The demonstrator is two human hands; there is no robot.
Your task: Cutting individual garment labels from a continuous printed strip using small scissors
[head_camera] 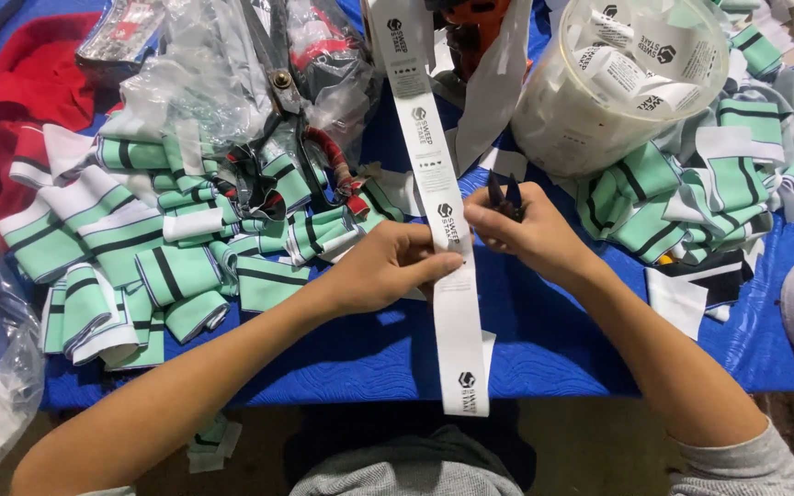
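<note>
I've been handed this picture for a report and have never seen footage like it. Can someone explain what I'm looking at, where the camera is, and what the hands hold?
There is no machine here: a person works with two bare hands. The one picture comes from a camera worn on their head, looking down.

The left hand pinches a long white printed label ribbon that runs down off the table edge. The right hand touches the same ribbon and holds small dark snips in its grip.

On the blue table cover lie heaps of mint-green, black and white striped knit cuffs, crumpled clear plastic bags, large metal scissors with red-wrapped handles, a red cloth, and a round clear tub of cut white labels.
</note>
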